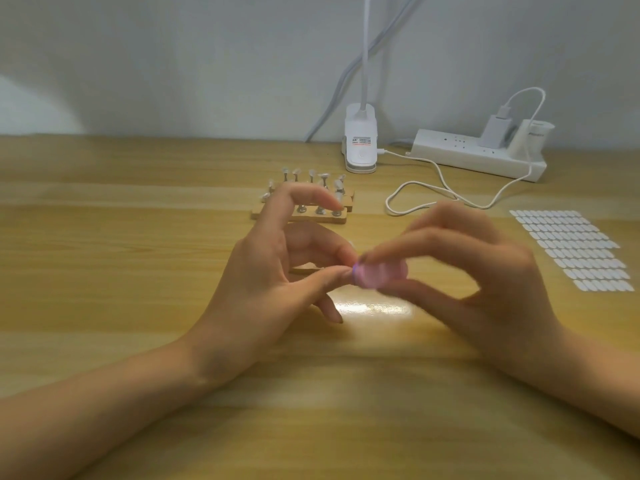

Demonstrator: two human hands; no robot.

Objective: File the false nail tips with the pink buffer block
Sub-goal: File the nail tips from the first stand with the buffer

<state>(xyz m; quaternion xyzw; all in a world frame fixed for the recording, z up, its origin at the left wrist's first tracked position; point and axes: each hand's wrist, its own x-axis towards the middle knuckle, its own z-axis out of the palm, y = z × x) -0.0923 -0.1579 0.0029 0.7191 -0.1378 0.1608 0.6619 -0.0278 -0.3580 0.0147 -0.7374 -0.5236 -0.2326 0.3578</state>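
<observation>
My right hand (485, 271) holds the pink buffer block (381, 273) between thumb and fingers; both are motion-blurred. The block's left end meets the fingertips of my left hand (270, 271), whose thumb and middle finger pinch something tiny, probably a false nail tip, too small to make out. The left index finger is raised and arched. Behind the left hand stand wooden holders (322, 216) with several metal pegs, some carrying clear nail tips (323, 176). Another strip of wood (304, 270) peeks out under the left hand.
A sheet of adhesive nail tabs (571, 249) lies at the right on the wooden desk (104, 237). At the back stand a white clip lamp (360, 140), a power strip (478, 155) with a charger, and a looping white cable (433, 192).
</observation>
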